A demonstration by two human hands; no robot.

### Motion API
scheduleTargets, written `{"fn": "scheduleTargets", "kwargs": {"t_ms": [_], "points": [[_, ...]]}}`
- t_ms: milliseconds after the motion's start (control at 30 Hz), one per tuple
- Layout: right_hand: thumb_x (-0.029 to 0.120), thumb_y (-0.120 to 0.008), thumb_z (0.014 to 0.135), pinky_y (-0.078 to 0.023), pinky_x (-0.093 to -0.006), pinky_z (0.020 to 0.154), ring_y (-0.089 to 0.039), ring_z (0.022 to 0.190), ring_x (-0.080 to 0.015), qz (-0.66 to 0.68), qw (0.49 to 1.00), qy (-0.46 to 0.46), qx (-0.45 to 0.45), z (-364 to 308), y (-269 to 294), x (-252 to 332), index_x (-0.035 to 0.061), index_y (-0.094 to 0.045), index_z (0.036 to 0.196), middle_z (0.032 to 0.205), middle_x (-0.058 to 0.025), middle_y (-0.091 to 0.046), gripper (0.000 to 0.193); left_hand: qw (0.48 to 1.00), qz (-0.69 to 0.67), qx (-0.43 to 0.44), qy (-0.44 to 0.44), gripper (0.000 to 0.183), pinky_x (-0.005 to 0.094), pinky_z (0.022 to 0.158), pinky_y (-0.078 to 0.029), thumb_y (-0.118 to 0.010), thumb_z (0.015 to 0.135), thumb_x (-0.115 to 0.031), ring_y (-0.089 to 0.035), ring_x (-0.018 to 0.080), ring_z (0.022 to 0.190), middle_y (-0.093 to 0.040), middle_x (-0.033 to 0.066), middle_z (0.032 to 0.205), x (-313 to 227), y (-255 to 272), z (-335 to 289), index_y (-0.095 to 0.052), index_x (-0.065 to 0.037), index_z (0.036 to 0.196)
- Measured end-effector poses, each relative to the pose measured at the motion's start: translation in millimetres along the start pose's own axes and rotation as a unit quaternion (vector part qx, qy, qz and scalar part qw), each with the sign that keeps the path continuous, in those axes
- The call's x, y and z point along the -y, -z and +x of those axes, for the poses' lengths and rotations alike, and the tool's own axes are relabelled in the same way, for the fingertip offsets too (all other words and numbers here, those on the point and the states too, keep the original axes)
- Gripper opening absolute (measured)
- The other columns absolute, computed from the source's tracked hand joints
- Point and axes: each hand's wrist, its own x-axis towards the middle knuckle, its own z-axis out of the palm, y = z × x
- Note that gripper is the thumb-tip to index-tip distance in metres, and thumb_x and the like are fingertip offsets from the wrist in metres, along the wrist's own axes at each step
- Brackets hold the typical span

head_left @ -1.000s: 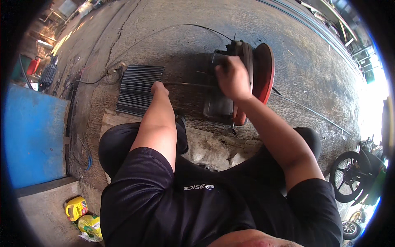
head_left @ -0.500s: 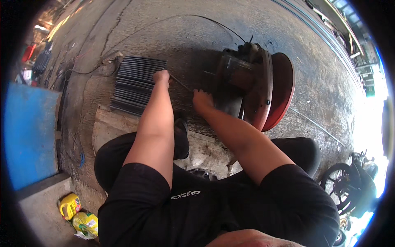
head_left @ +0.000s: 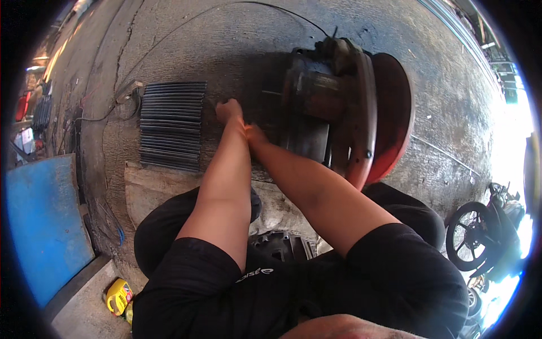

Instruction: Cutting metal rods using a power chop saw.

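Observation:
My left hand (head_left: pixel 228 111) is closed just right of a row of dark metal rods (head_left: pixel 172 127) lying side by side on the ground. Something small and dark shows at its fingers, too unclear to name. My right hand (head_left: pixel 256 138) is beside my left wrist, its fingers largely hidden there. An orange glow lights the skin where the two meet. To the right of my hands stands a heavy, grimy machine (head_left: pixel 319 90) with a large red round wheel or guard (head_left: pixel 395 118). Neither hand touches it.
A cable (head_left: pixel 186 28) curves over the rough concrete from the machine. Under my legs lies a pale, dirty sheet (head_left: pixel 147 183). A blue panel (head_left: pixel 48 220) stands at left, with a yellow container (head_left: pixel 119 296) below it. A motorcycle (head_left: pixel 480 237) is at right.
A thin rod stretched between my separated hands; now it cannot be made out. My right hand has moved left to my left wrist. The view has shifted slightly.

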Motion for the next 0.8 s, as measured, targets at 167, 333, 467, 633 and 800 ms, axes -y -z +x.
{"fn": "scheduleTargets", "kwargs": {"t_ms": [167,333,467,633,800], "points": [[0.027,-0.051,0.085,-0.046,-0.0440,0.092,-0.058,0.109,-0.0315,-0.240,0.948,-0.206,-0.044,-58.4,-2.7,21.6,0.0051,-0.065,0.107,0.117,-0.0179,-0.060,0.034,0.998,-0.002,0.066,-0.019,0.038,0.0438,0.092,-0.044,-0.052,0.076,-0.015,-0.057,0.0406,0.106,-0.061,0.0268,0.109,10.9,-1.9,-35.8,-0.060,0.006,0.107],[0.020,-0.053,0.084,-0.044,-0.0423,0.095,-0.054,0.115,-0.0305,-0.544,0.820,-0.120,0.128,-179.4,5.0,34.3,0.0066,-0.064,0.112,0.122,-0.0153,-0.058,0.032,0.975,-0.054,0.214,-0.022,0.034,0.0424,0.086,-0.047,-0.051,0.077,-0.017,-0.059,0.0408,0.102,-0.063,0.0264,0.104,49.7,2.0,-104.2,-0.063,0.006,0.098],[0.019,-0.058,0.080,-0.045,-0.0441,0.088,-0.052,0.113,-0.0278,-0.709,0.697,-0.056,0.092,-251.9,39.8,22.8,0.0141,-0.070,0.097,0.109,-0.0087,-0.063,0.022,0.947,-0.145,0.281,0.049,0.026,0.0410,0.063,-0.045,-0.044,0.082,-0.016,-0.059,0.0298,0.078,-0.060,0.0180,0.083,105.9,-9.4,-166.8,-0.061,0.004,0.084],[0.015,-0.054,0.081,-0.045,-0.0417,0.090,-0.054,0.109,-0.0270,-0.686,0.723,-0.074,0.022,-290.3,71.2,-5.9,0.0106,-0.068,0.096,0.109,-0.0099,-0.062,0.021,0.935,-0.070,0.322,0.129,0.042,0.0439,0.081,-0.047,-0.048,0.083,-0.026,-0.061,0.0322,0.096,-0.061,0.0201,0.109,186.0,-49.3,-212.4,-0.058,0.004,0.110],[0.012,-0.050,0.082,-0.049,-0.0381,0.087,-0.056,0.106,-0.0286,-0.662,0.749,-0.009,-0.023,-291.8,80.2,-27.0,0.0046,-0.063,0.095,0.111,-0.0123,-0.057,0.020,0.846,-0.127,0.471,0.214,0.043,0.0405,0.069,-0.050,-0.033,0.094,-0.045,-0.058,0.0234,0.080,-0.058,0.0086,0.096,223.6,-71.9,-227.4,-0.055,-0.011,0.110]]}}
